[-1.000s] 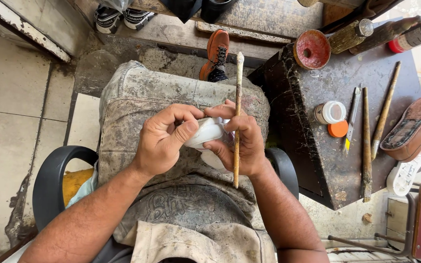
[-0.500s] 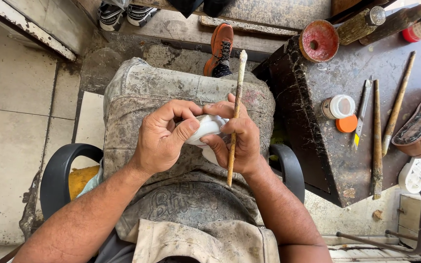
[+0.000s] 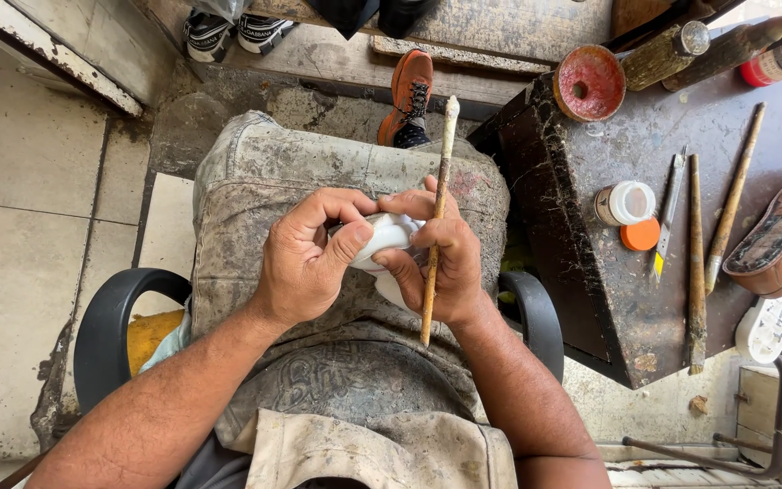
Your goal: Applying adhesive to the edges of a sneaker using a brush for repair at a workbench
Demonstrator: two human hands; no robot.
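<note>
I saw my left hand (image 3: 305, 263) and right hand (image 3: 441, 258) both grasping a white piece (image 3: 382, 237) over my lap, centre frame. The right hand also gripped a long brush (image 3: 436, 217), tip toward 12 o'clock. At 3 o'clock, the desk (image 3: 590, 299) carried a jar (image 3: 624, 203) and tools.

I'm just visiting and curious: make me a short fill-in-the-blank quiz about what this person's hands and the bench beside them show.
1. Both hands, the left hand and the right hand, close around a small ____ object over the lap.
2. The long thin stick is held in the ____ hand.
3. On the dark workbench, the loose cap beside the small jar is ____.
4. The shoe on the floor ahead is ____.

Missing words: white; right; orange; orange
</note>
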